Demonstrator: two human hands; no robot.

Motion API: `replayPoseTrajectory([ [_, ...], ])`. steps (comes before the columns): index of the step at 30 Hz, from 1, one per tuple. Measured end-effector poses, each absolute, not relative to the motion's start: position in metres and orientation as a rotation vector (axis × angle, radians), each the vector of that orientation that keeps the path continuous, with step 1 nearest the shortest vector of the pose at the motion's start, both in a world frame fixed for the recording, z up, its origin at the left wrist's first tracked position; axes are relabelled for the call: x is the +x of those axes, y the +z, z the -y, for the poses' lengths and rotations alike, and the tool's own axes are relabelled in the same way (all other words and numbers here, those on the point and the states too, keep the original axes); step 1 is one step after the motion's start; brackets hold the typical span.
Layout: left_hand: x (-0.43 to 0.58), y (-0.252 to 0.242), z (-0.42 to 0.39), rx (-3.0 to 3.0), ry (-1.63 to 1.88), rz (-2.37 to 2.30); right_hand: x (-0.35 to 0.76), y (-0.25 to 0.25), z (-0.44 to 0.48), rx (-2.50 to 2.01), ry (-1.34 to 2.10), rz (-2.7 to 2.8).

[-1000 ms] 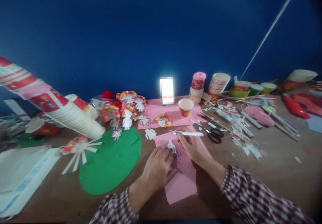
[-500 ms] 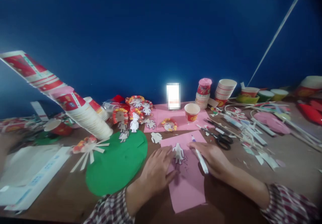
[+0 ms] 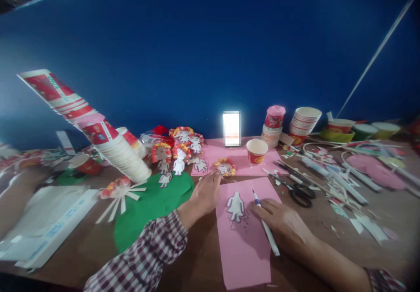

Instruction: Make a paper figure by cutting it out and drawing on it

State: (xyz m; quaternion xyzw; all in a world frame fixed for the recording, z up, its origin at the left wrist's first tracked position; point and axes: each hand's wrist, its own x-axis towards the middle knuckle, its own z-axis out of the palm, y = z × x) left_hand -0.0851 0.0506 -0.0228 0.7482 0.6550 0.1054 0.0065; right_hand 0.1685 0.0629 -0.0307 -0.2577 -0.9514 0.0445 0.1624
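A pink paper sheet (image 3: 244, 257) lies in front of me, with a white paper doll cutout (image 3: 236, 207) outlined in dark ink on its upper part. Dark pen strokes mark the pink around the cutout's lower end. My right hand (image 3: 278, 222) rests at the sheet's right edge, closed around a white marker (image 3: 269, 235), its tip pointing away from me. My left hand (image 3: 206, 193) reaches to the sheet's upper left corner, fingers together and bent down to the table. Whatever lies under those fingertips is hidden. Just beyond them is a yarn-ringed paper face (image 3: 225, 167).
A green paper disc (image 3: 131, 222) lies left, beneath a leaning cup stack (image 3: 131, 158). Several doll cutouts (image 3: 179, 166) stand behind it. Black scissors (image 3: 302, 193), a paper cup (image 3: 257, 151) and paper scraps (image 3: 370, 228) are to the right. Another person's arm (image 3: 19, 187) shows far left.
My left hand has left the doll cutout on the pink sheet and moved forward, covering where a loose white cutout lay. My right hand stays beside the sheet with the marker. The view has shifted slightly.
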Motion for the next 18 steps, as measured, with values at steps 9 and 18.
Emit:
replayPoseTrajectory([
  [9, -0.072, -0.019, -0.052, 2.434, 0.262, -2.079, 0.172, -0.033, -0.062, -0.776, 0.166, 2.707],
  [18, -0.068, -0.019, -0.054, 2.344, 0.557, -1.962, 0.172, -0.028, -0.062, -0.714, 0.404, 2.664],
])
